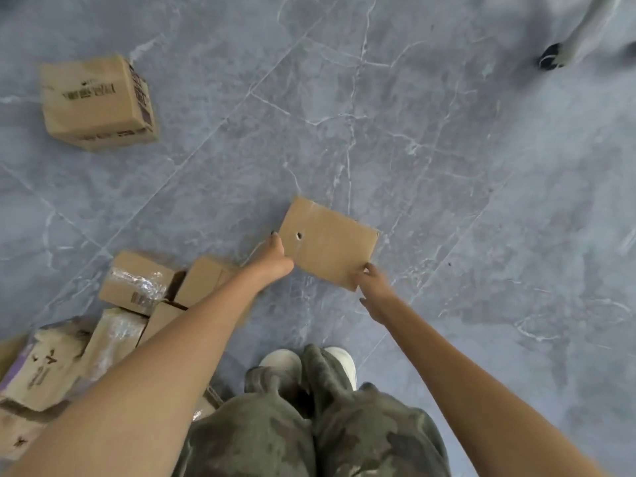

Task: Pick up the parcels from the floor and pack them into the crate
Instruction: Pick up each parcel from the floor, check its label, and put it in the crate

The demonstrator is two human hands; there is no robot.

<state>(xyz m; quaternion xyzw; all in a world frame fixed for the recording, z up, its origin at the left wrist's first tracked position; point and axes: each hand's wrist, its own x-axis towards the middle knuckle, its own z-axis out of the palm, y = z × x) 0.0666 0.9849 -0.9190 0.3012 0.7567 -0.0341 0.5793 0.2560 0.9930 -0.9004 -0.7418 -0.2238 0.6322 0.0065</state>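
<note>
A flat brown cardboard parcel [327, 242] with a small hole near its left edge sits low over the grey marble floor in front of my feet. My left hand [273, 258] grips its left edge, and my right hand [373, 287] grips its near right corner. A larger printed cardboard box [98, 101] lies alone at the far left. Several more parcels [137, 287], some wrapped in clear tape, are piled at the lower left beside my left arm. No crate is in view.
The grey marble floor [447, 201] stretches open to the right and ahead. Another person's leg and dark shoe [550, 58] stand at the top right. My own legs in camouflage trousers and white shoes [309, 366] are directly below.
</note>
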